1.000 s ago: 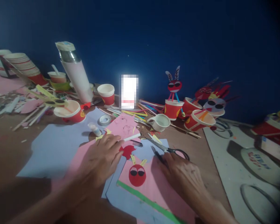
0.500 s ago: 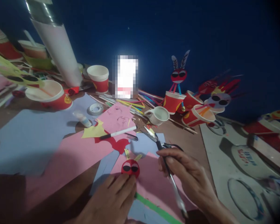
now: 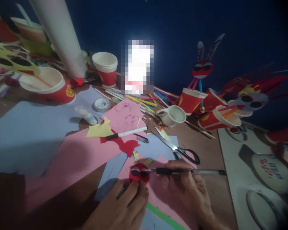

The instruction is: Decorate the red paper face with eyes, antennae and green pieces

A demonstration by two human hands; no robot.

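Near the middle of the counter (image 3: pixel 218 198), a red paper circle (image 3: pixel 139 174) with two black eyes lies on pink paper (image 3: pixel 163 204). The left hand (image 3: pixel 117 207) rests with fingers pressed together on the circle's near edge. The right hand (image 3: pixel 184 188) pinches a black-gripped pen (image 3: pixel 182 171), its tip at the circle's right eye. Farther off lie scissors (image 3: pixel 175 148) and a white marker (image 3: pixel 127 133); a tape roll (image 3: pixel 101 104) and glue bottle (image 3: pixel 86 115) lie far left.
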